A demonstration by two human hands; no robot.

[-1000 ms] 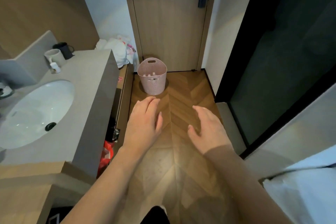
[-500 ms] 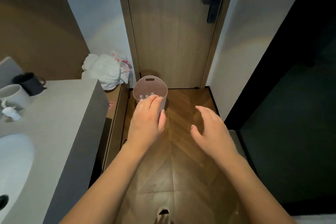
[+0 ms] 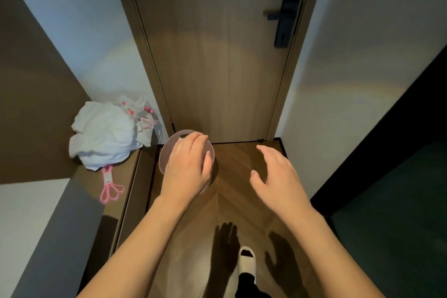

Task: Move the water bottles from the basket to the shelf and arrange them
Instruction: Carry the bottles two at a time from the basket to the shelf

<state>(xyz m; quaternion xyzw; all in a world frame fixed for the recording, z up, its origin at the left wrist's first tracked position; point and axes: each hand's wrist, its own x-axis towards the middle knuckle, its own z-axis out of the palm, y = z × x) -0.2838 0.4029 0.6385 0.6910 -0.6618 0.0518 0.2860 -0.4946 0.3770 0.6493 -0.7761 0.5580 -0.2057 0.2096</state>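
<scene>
Pink basket (image 3: 167, 152) against door (image 3: 217, 55); left hand (image 3: 186, 167) over it, right hand (image 3: 278, 176) beside, fingers apart.

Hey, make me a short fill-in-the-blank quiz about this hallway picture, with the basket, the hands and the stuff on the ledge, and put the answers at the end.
1. The pink basket stands on the wooden floor in front of the closed ____.
2. The ____ hand reaches over the basket's opening, while the right hand hangs open beside it, holding nothing.
3. The scissors on the ledge are ____ in colour.
4. A white ____ shows on the person's foot.

Missing words: door; left; pink; slipper
</scene>
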